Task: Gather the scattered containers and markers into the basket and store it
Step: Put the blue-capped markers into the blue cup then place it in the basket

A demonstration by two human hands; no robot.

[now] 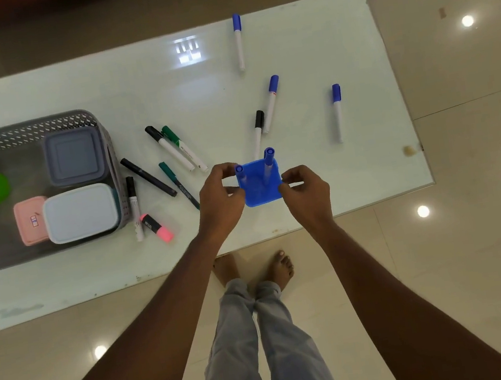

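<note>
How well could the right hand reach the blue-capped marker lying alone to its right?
Probably yes: bare table lies between right hand and marker, though the hand now holds the blue cup.

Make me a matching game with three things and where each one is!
Things:
1. blue cup
2. grey box
3. pink highlighter

Places:
A. inside the basket
B. lying on the table, beside the basket
C. held between the left hand and right hand

Pairs: 1-C, 2-A, 3-B
</note>
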